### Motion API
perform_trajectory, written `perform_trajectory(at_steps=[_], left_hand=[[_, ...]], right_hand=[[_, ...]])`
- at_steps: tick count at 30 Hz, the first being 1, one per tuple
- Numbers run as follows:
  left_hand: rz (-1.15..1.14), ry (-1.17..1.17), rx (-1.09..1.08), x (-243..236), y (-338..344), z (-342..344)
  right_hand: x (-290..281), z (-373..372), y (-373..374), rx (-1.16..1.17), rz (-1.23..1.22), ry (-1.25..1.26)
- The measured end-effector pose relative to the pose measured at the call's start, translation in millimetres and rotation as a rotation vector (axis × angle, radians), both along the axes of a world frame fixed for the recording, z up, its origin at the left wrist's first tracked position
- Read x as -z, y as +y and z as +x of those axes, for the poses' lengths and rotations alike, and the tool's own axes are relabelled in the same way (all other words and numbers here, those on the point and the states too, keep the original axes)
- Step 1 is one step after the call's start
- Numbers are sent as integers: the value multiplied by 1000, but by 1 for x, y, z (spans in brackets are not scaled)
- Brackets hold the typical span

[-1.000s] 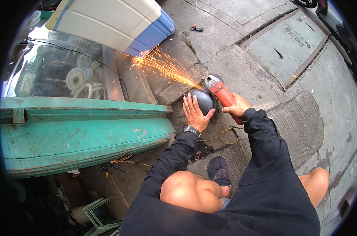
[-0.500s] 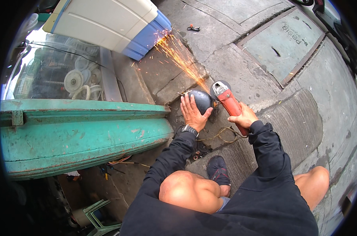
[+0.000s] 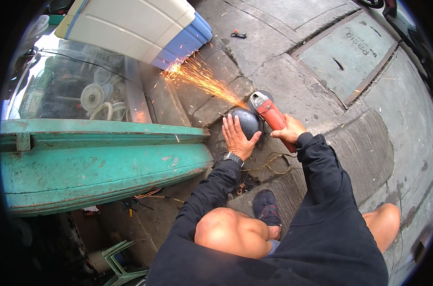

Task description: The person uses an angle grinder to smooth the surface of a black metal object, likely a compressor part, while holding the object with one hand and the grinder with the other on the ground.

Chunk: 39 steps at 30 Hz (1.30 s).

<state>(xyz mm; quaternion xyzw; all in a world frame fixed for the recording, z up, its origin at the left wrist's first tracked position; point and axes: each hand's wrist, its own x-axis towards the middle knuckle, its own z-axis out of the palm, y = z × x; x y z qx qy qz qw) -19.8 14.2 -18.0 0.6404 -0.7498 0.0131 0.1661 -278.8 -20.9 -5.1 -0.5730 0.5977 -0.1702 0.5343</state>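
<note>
My right hand is wrapped round the red body of an angle grinder. Its disc, at the far end, meets the right side of a black, rounded, shell-like piece, which lies low over the pavement. A stream of orange sparks flies from there to the far left. My left hand grips the near left side of the black piece, fingers spread along it and thumb at its near edge. The exact spot of contact is partly hidden by the grinder's head.
A white and blue cooler box stands where the sparks land. To the left are a green metal frame and a glass case of plastic parts. A cord loops near my foot. Ridged matting lies right.
The grinder and my right hand have shifted a little left and away from me. The sparks now spread wider and reach further left along the cooler box. My left hand stays on the black piece.
</note>
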Motion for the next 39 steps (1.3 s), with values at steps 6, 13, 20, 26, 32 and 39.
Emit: perform_trajectory(at_steps=[6,13,20,26,32,39], left_hand=[[13,-10,-4,1,0,1],[-25,-10,1,1,-1,0],[-18,-10,-4,1,0,0],[-3,-17,-13,0,0,0],[-7,-9,-13,0,0,-1],[1,-14,-9,0,-1,-1]], right_hand=[[-4,8,-14,-17,12,-47],[5,-1,0,-4,-35,1],[-4,-14,36,86,-4,16],[1,-20,54,97,-12,4],[-4,-14,34,61,12,1],[1,-2,-3,-19,-7,5]])
